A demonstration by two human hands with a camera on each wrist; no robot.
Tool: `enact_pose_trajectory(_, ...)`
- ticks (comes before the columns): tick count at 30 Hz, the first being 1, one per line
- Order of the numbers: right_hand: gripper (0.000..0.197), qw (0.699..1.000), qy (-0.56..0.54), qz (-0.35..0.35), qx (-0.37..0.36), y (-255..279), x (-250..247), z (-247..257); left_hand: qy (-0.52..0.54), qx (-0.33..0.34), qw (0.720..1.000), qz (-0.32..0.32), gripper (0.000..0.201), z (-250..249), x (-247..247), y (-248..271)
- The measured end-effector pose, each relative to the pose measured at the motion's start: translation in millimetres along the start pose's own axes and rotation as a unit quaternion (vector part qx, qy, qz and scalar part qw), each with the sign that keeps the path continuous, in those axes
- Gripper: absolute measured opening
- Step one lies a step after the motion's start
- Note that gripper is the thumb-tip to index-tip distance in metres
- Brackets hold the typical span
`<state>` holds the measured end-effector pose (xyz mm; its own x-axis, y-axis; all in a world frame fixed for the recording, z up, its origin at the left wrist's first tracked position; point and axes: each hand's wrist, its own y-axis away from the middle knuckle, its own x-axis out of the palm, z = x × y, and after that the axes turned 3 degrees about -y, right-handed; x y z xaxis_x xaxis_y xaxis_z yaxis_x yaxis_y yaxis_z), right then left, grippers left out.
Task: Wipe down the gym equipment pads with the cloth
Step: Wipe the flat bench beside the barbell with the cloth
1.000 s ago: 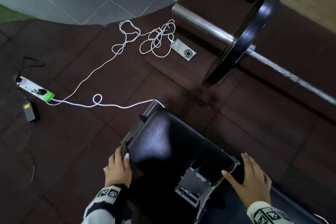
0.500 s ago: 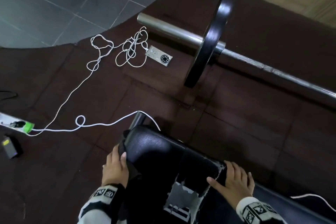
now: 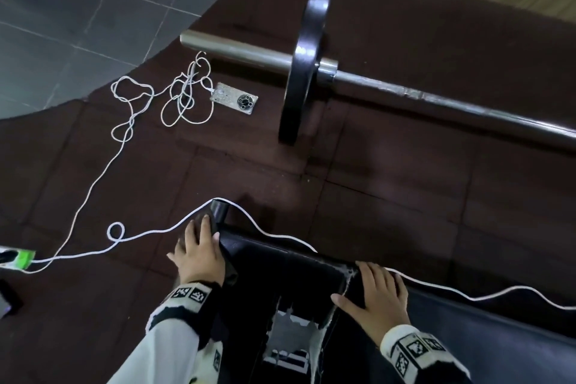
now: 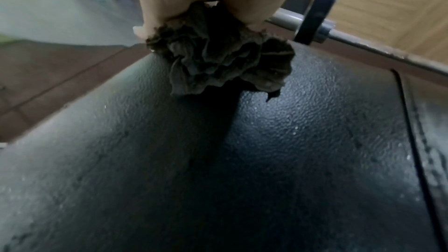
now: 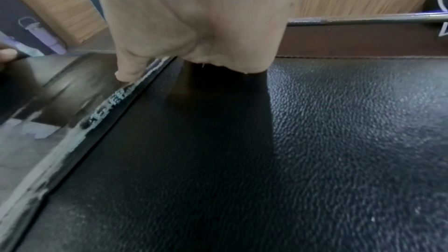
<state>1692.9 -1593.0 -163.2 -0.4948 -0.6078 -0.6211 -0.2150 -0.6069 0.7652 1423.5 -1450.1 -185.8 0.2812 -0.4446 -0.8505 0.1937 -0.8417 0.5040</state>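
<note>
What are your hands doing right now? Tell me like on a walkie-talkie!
Left hand presses dark cloth on pad end. Right hand flat on bench, steadying. White cable draped across pad, in the way.

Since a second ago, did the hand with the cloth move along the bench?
Yes. The left hand holding the cloth slid forward along the side of the seat pad, toward the frame tube at its far end.
</note>
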Motion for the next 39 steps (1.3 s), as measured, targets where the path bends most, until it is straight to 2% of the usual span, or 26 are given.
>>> enact_pose_trajectory(2, 0.129, 0.999, -0.037, -0.016, -0.019, 4.8, -3.8, -8.1, -0.053, 0.029, 0.998, 0.010, 0.046, -4.8, 2.5, 1.4)
enact_pose_trajectory(5, 0.119, 0.998, -0.040, -0.049, -0.021, 11.6, -8.2, -28.0, -0.124, 0.130, 0.984, 0.021, 0.041, -24.2, 9.4, 11.3)
enact_pose_trajectory(7, 0.100, 0.999, -0.024, -0.044, 0.006, 16.8, -8.8, -42.6, -0.155, 0.176, 0.971, 0.045, 0.045, -44.3, 18.2, 25.5)
enact_pose_trajectory(9, 0.085, 0.997, -0.038, -0.053, 0.035, 22.9, -6.2, -58.9, -0.156, 0.204, 0.965, 0.046, 0.040, -66.6, 30.0, 45.6)
enact_pose_trajectory(11, 0.089, 0.997, -0.036, -0.057, 0.031, 29.2, -2.8, -71.5, -0.174, 0.235, 0.956, 0.024, 0.029, -86.1, 39.1, 63.8)
enact_pose_trajectory(13, 0.092, 0.997, -0.025, -0.065, 0.012, 32.2, -1.6, -79.7, -0.180, 0.230, 0.956, 0.041, 0.036, -101.7, 50.0, 78.2)
enact_pose_trajectory(14, 0.091, 0.998, -0.027, -0.048, 0.011, 32.1, -1.1, -82.0, -0.184, 0.243, 0.951, 0.047, 0.037, -108.5, 57.5, 85.0)
enact_pose_trajectory(16, 0.088, 0.999, -0.029, -0.035, 0.020, 30.1, 0.1, -81.7, -0.187, 0.303, 0.933, 0.056, 0.033, -122.6, 72.7, 102.0)
enact_pose_trajectory(18, 0.086, 0.997, -0.038, -0.066, 0.007, 27.5, 1.6, -81.0, -0.167, 0.346, 0.918, 0.097, 0.041, -139.1, 84.6, 121.7)
enact_pose_trajectory(21, 0.089, 0.996, -0.040, -0.083, -0.004, 29.1, 3.4, -80.4, -0.183, 0.366, 0.903, 0.132, 0.043, -152.2, 92.0, 137.6)
enact_pose_trajectory(23, 0.086, 0.996, -0.050, -0.078, -0.016, 30.6, 1.0, -81.9, -0.195, 0.386, 0.893, 0.126, 0.045, -145.7, 90.5, 133.5)
enact_pose_trajectory(25, 0.083, 0.996, -0.048, -0.077, -0.022, 32.0, -2.1, -83.4, -0.204, 0.404, 0.888, 0.086, 0.046, -128.9, 87.7, 122.2)
enact_pose_trajectory(28, 0.082, 0.997, -0.037, -0.066, -0.023, 32.9, -2.7, -85.5, -0.211, 0.360, 0.908, 0.041, 0.046, -115.1, 78.4, 111.8)
enact_pose_trajectory(30, 0.083, 0.997, -0.032, -0.067, -0.023, 33.2, -1.9, -83.7, -0.217, 0.352, 0.909, 0.056, 0.046, -116.3, 80.4, 115.3)
enact_pose_trajectory(34, 0.083, 0.997, -0.032, -0.069, -0.012, 32.2, 0.1, -79.0, -0.195, 0.406, 0.888, 0.093, 0.045, -135.7, 92.3, 132.9)
enact_pose_trajectory(35, 0.083, 0.997, -0.028, -0.070, -0.010, 32.1, 0.2, -78.4, -0.193, 0.418, 0.883, 0.094, 0.043, -137.3, 93.4, 136.0)
enact_pose_trajectory(37, 0.083, 0.997, -0.019, -0.071, -0.009, 31.4, 0.0, -78.1, -0.186, 0.437, 0.876, 0.080, 0.054, -133.0, 95.0, 136.1)
enact_pose_trajectory(39, 0.082, 0.998, -0.008, -0.068, -0.011, 31.4, -0.5, -79.6, -0.144, 0.444, 0.882, 0.066, 0.058, -122.7, 92.8, 133.6)
